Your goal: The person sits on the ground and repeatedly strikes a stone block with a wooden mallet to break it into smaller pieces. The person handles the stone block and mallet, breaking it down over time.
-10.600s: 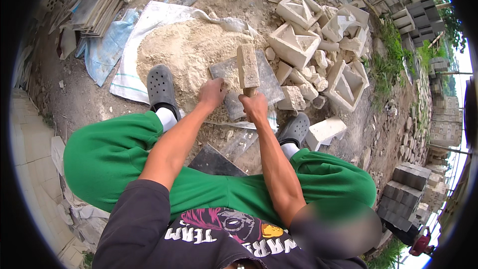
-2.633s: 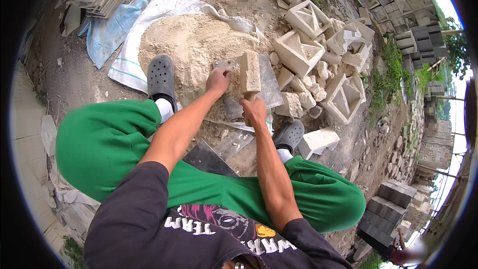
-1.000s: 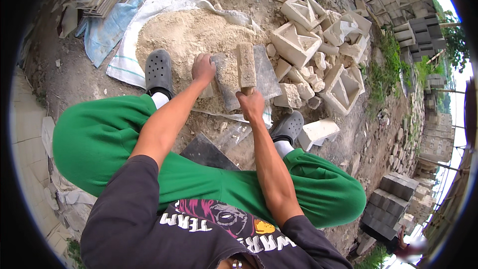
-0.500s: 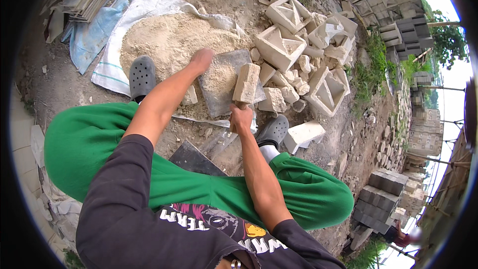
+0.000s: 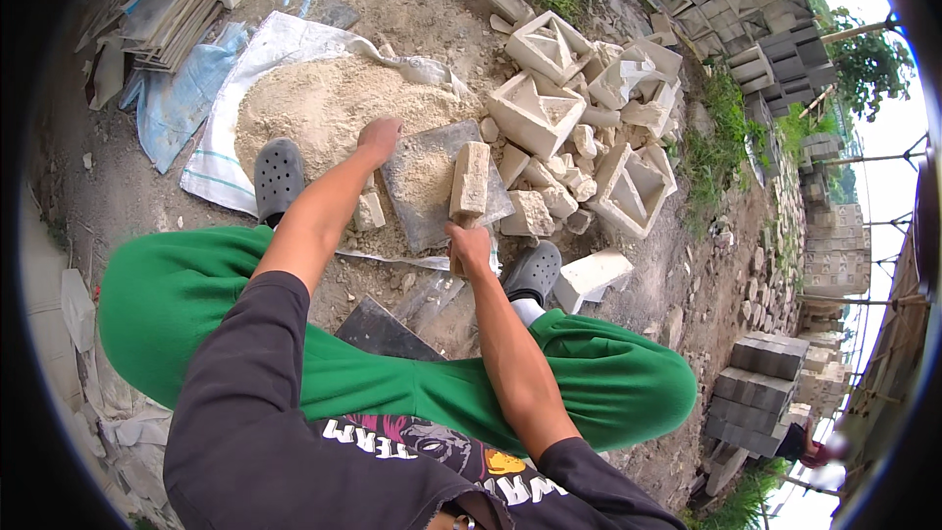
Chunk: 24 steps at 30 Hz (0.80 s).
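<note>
My right hand is closed around the handle of a mallet with a thick, dusty, block-shaped head. The head is over the right part of a dark flat slab, and I cannot tell whether it touches. Pale crushed grit covers the slab's left part. My left hand is at the slab's far left corner, beside a heap of pale powder on a white woven sack. Its fingers are hidden from above.
Broken pale blocks and chunks are piled right of the slab. A loose block lies by my right shoe. A dark plate is near my legs. Grey blocks are stacked farther right, near another person.
The whole view has shifted a little. Against the slab, the mallet and my left hand have hardly moved. My right hand keeps its grip on the handle.
</note>
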Motion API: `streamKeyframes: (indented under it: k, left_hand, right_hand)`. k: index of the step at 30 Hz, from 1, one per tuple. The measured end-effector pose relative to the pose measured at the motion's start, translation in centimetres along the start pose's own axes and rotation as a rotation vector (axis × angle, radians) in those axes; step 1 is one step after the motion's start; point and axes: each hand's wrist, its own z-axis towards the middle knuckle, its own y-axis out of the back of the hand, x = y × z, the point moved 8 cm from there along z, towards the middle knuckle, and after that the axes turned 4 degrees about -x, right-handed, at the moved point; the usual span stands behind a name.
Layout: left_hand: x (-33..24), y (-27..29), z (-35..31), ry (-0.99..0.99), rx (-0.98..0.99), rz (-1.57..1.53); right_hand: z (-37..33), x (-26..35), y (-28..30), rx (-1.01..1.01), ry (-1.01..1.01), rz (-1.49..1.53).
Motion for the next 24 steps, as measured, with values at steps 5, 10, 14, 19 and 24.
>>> streamKeyframes:
  k: [5, 10, 14, 19, 24]
  left_hand:
    - [0.9, -0.7, 1.2, 0.088, 0.027, 0.025]
    - [0.2, -1.3, 0.9, 0.059, -0.076, -0.281]
    - [-1.5, -1.4, -1.8, -0.258, -0.137, -0.166]
    - [-2.7, -3.2, -4.1, -0.313, -0.048, -0.042]
    - [-6.1, -3.6, -7.3, -0.413, 0.011, -0.032]
  right_hand:
    - [0.6, -0.5, -0.1, -0.032, 0.059, -0.045]
    - [1.9, -1.9, -0.3, -0.036, 0.074, -0.02]
    - [1.8, -2.0, -0.5, -0.031, 0.038, -0.064]
    - [1.1, -1.4, -0.3, -0.003, 0.0, -0.078]
    - [0.1, -0.3, -0.1, 0.014, 0.002, -0.029]
